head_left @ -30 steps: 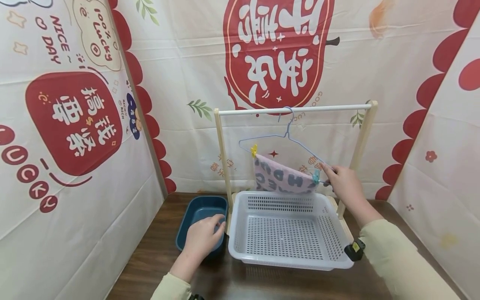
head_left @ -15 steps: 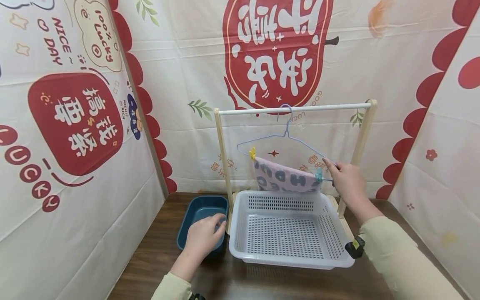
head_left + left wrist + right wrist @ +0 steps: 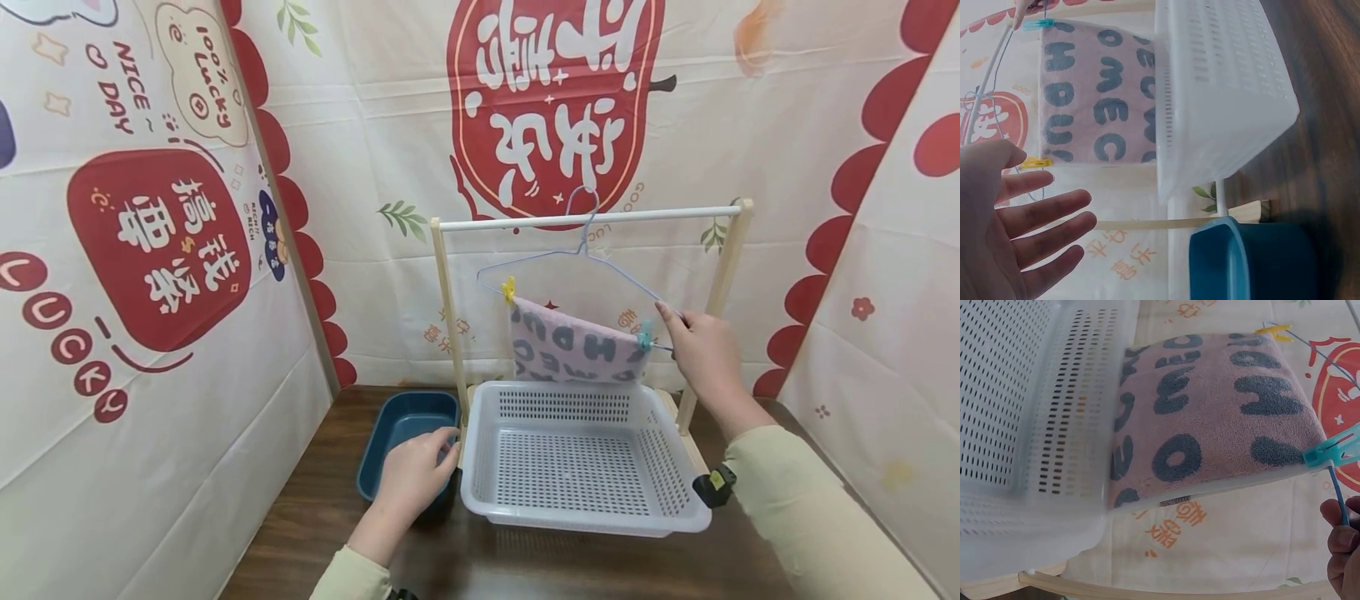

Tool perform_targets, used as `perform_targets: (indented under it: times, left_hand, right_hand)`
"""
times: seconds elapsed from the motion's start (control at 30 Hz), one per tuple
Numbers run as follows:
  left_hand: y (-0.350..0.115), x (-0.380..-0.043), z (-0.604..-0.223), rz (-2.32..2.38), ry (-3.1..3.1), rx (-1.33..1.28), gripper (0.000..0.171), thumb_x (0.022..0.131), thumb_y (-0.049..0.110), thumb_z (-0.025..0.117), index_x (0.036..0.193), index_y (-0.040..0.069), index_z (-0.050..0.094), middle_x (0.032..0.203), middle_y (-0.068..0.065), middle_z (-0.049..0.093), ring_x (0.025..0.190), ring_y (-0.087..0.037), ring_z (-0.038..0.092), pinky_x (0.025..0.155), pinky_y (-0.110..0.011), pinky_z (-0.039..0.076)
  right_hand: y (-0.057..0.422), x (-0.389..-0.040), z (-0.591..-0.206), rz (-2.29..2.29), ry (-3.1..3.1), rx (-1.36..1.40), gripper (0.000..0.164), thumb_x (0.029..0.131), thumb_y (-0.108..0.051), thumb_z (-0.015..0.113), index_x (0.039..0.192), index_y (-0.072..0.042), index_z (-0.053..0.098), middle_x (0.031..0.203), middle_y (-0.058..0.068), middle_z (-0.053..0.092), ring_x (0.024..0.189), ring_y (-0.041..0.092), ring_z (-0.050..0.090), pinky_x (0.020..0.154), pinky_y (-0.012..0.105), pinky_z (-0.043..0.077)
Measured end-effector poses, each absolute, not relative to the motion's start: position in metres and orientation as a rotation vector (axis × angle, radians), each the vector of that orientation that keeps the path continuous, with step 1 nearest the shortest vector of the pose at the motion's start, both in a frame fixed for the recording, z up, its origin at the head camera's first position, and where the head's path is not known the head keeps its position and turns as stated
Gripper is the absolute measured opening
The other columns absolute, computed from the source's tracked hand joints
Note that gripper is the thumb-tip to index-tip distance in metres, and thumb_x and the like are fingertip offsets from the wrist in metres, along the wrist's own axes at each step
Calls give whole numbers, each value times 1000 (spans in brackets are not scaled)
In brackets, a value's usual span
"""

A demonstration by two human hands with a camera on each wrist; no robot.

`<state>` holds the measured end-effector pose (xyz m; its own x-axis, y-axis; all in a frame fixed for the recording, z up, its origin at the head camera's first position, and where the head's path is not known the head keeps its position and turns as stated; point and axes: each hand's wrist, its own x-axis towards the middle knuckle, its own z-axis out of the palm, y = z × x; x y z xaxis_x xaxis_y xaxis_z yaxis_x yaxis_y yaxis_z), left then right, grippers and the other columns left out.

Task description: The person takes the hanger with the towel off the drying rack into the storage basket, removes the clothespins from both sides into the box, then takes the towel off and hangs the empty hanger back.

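In the head view my right hand [image 3: 703, 354] grips the right end of a thin blue clothes hanger [image 3: 583, 247]. A pink towel [image 3: 573, 343] with grey letters hangs from it, pegged by a yellow clothespin [image 3: 509, 290] and a teal clothespin [image 3: 1335, 447]. The hanger tilts, its right end lower. Its hook stands above the white rod [image 3: 660, 216] of a wooden rack. The towel's lower edge is hidden behind a white basket [image 3: 592, 522]. My left hand [image 3: 416, 468] hovers by the blue basin [image 3: 366, 467]; in the left wrist view its fingers are spread, holding nothing.
The basket stands in front of the rack on a dark wood table [image 3: 292, 517], and the basin sits to its left. The rack's wooden posts [image 3: 447, 317] rise on both sides. Printed cloth [image 3: 360, 125] hangs behind and at both sides.
My right hand has lifted the hanger and shifted slightly right; its hook has risen higher above the rod. The towel has moved up with it. My left hand has barely moved.
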<state>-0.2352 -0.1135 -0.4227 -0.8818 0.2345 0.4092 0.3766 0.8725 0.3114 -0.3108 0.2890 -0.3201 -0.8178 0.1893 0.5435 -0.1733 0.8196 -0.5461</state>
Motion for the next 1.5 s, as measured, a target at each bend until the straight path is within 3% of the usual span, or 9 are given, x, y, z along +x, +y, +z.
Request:
perform_targets:
  times: [0.97,1.5]
  left_hand:
    - [-116,-226,-406,-587,-2608,-501,26,94,30,63,116,16,69,91,1,72,72,-11,65,65,-27,54]
    - [-120,-221,-405,-587,-2583,-494,26,95,31,62,115,18,70,92,4,72,75,-9,65,66,-25,53]
  right_hand:
    - [292,-267,-297,775,-2229,-18,59,99,-50,47,58,-8,51,55,7,60,56,25,50,45,36,30]
    - [303,-241,-316,833,-2258,43,51,99,-42,52,63,-6,54,53,7,51,50,19,41,42,28,32]
